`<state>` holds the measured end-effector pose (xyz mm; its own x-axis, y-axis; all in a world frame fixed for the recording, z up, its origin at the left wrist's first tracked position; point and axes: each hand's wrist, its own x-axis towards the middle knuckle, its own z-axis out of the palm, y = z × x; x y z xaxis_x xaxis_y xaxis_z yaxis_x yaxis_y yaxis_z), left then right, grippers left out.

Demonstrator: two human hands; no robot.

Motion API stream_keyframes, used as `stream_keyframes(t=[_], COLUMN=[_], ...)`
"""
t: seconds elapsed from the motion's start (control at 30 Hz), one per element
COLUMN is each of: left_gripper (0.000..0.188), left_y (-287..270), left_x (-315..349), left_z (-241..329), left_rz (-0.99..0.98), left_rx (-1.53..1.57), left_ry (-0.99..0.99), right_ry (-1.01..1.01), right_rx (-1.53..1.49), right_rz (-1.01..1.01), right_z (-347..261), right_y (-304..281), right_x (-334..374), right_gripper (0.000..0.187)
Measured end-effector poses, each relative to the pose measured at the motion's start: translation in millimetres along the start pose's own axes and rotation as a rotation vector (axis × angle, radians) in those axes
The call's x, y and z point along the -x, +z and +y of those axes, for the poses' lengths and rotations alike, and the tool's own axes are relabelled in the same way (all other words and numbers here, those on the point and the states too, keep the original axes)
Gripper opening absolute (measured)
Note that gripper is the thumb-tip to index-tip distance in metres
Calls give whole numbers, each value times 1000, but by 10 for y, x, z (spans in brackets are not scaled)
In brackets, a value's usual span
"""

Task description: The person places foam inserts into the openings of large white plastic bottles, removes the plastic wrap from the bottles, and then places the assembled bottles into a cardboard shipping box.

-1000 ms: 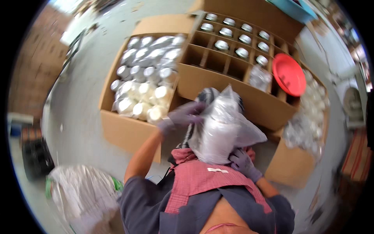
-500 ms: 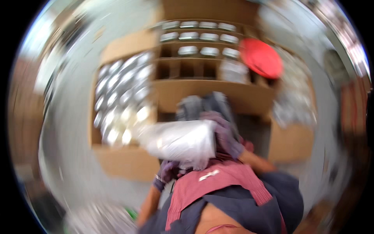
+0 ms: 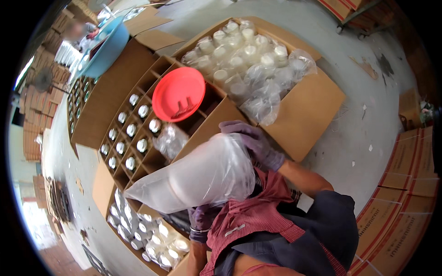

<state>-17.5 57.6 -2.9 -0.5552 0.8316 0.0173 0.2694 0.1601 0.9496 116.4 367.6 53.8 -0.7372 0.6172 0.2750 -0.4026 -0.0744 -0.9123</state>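
A long, pale, rounded object in a clear plastic bag (image 3: 193, 175) lies across my front, its loose end pointing left. My right hand (image 3: 253, 142), in a purple glove, is closed on the bag's right end. Below the bag's lower edge is my left hand (image 3: 200, 218), also gloved; the bag covers its fingers, so its grip cannot be seen. Just beyond the bag stands a divided carton (image 3: 214, 126) holding several silver-lidded jars (image 3: 142, 145). A crumpled clear bag (image 3: 171, 141) sits in one of its compartments.
A red plastic basin (image 3: 178, 92) rests on the divided carton. An open carton (image 3: 301, 99) of bagged bottles (image 3: 239, 62) stands on the right, and more bagged pieces (image 3: 159, 239) lie at lower left. Stacked cartons (image 3: 398, 202) line the right side. A person works near a blue tub (image 3: 108, 50).
My view has swung to the right and sharpened, so the cartons appear turned. The bagged object stays in front of me, and my right hand remains on its right end.
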Motion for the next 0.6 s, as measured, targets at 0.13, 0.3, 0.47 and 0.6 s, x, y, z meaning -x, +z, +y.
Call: stream_keyframes(t=[0.13,0.3,0.47,0.6], left_gripper=[33,23,27,23], left_y=[37,279,745,692], left_x=[-763,-1622,-2448,-2703], left_z=[344,439,792,565], left_rz=[38,232,324,306], left_rx=[-715,-114,475,317], left_ry=[295,-109,-44,6], right_ry=[59,-46,251,466], right_rx=[208,1209,1798,1619], right_rz=[218,447,100,-681], right_z=[217,672,1712,2091], right_y=[-1445,-2894,-3008,-2719], right_x=[-586,-1355,-1380,-894], right_gripper=[33,55,66,57])
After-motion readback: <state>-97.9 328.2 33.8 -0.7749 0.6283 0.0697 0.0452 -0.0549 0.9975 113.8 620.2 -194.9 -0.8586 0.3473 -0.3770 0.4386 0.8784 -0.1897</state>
